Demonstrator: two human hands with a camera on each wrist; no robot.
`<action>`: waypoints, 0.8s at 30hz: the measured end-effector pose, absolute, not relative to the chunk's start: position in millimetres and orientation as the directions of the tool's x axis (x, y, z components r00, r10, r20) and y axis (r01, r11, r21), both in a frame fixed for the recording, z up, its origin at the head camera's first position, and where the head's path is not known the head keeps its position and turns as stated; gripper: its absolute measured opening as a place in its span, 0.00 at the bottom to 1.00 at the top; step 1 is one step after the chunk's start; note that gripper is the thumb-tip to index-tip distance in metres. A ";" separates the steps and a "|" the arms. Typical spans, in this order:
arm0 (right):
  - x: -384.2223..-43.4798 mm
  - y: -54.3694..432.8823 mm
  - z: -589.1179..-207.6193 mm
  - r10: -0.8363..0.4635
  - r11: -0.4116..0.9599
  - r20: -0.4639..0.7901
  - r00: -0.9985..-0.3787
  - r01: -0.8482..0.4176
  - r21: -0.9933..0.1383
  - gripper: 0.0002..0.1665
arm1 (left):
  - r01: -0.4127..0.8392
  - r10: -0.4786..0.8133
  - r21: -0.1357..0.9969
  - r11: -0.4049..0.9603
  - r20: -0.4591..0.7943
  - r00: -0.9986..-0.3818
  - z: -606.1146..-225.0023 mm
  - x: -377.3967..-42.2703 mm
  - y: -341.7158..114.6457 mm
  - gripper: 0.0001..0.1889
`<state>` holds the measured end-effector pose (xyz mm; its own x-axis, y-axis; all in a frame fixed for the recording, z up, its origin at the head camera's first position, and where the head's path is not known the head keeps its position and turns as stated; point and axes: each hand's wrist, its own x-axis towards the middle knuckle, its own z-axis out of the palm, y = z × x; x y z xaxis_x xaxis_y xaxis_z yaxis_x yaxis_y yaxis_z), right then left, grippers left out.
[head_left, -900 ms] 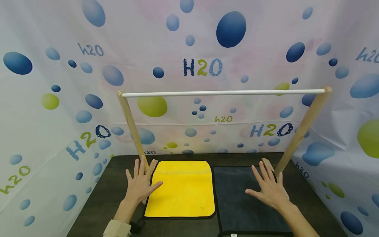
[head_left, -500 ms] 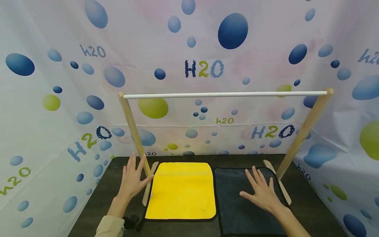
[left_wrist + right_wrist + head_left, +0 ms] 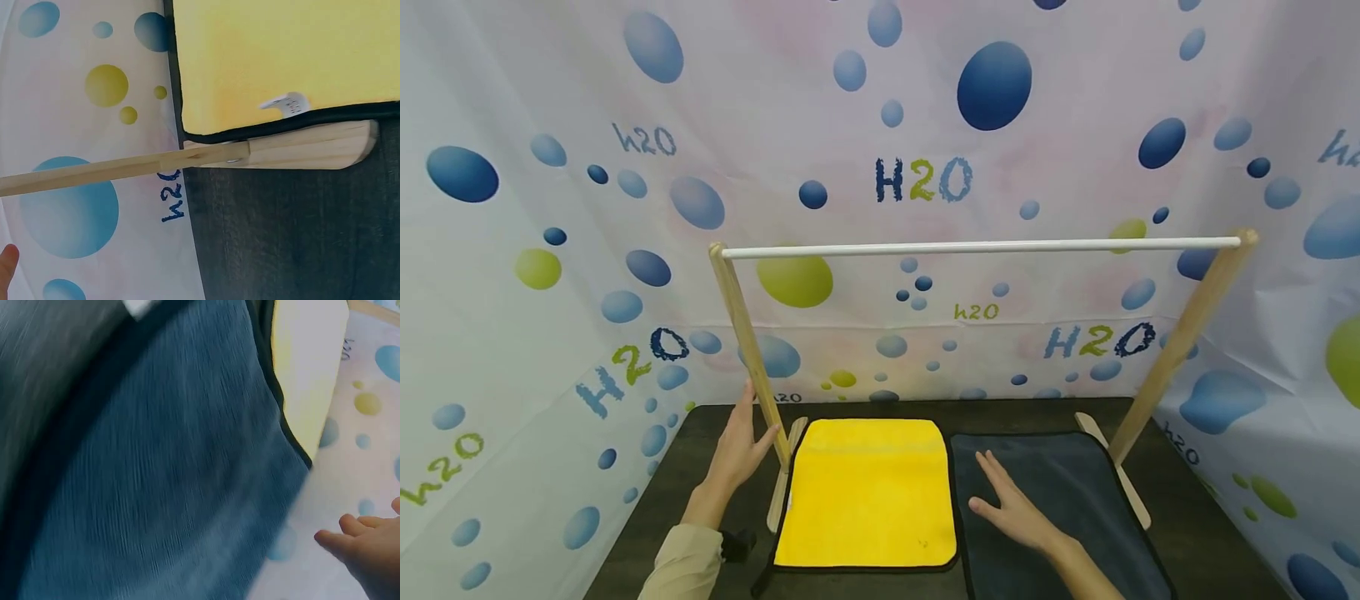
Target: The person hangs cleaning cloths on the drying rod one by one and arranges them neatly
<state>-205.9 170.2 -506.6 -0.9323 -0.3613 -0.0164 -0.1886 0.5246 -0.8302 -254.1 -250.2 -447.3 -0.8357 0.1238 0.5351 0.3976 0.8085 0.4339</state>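
My left hand (image 3: 737,454) is beside the left wooden post (image 3: 747,342) of a rack, its fingers extended and its thumb by the post. Whether it touches the wood I cannot tell. Only a fingertip (image 3: 7,262) shows low in the left wrist view. Over the dark blue cloth (image 3: 1067,483) hovers my right hand (image 3: 1018,515), fingers straight and holding nothing. A yellow cloth (image 3: 865,500) with dark edging lies flat to the left of the blue one. In the left wrist view its edge runs along the rack's wooden foot (image 3: 312,147), a white tag near the border.
A white rod (image 3: 985,247) spans the rack from the left post to the right wooden post (image 3: 1180,350). Both cloths lie on a dark table (image 3: 647,533). A patterned curtain (image 3: 880,208) surrounds the back and sides. Something black (image 3: 737,546) is by the left sleeve.
My right hand has moved left from near the right post to over the blue cloth. The left hand has turned somewhat and drawn its fingers together beside the left post. The view has shifted slightly.
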 end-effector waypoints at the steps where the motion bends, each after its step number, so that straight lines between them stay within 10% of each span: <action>1: -205.8 165.6 -510.6 -0.360 0.505 -0.038 -0.932 -0.161 -0.848 0.46 | 0.403 0.123 0.441 0.802 0.539 -0.833 -447.2 -254.9 -250.7 0.48; 9: -209.0 138.2 -532.6 -0.365 0.288 -0.118 -0.924 0.008 -0.958 0.41 | 0.427 0.150 0.424 0.799 0.547 -0.823 -446.8 -266.2 -252.0 0.47; 24: -213.5 113.4 -547.0 -0.217 0.424 -0.258 -0.941 0.148 -0.894 0.46 | 0.440 0.139 0.390 0.809 0.600 -0.788 -452.1 -276.9 -260.9 0.45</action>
